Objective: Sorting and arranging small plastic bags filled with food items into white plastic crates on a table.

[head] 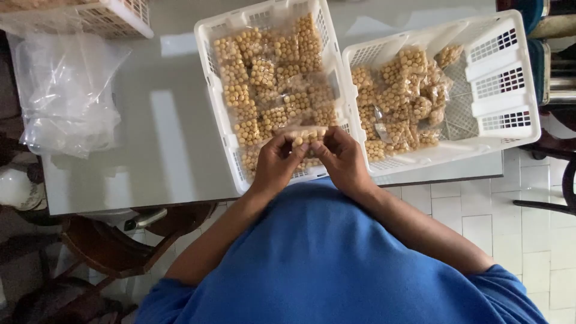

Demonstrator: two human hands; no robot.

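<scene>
Both hands meet at the near rim of the left basket [211, 72]. Left hand [277, 163] & right hand [343, 159] pinch one small clear packet [305, 135] of round yellow snacks between thumbs & fingertips, one hand at each end. It looks like sorting or checking packs. Next move needs a soft grip so the bag doesn't rip. More packs fill the right basket [507, 78]. Loose plastic bags [66, 90] lie far left on the table [168, 156].
</scene>
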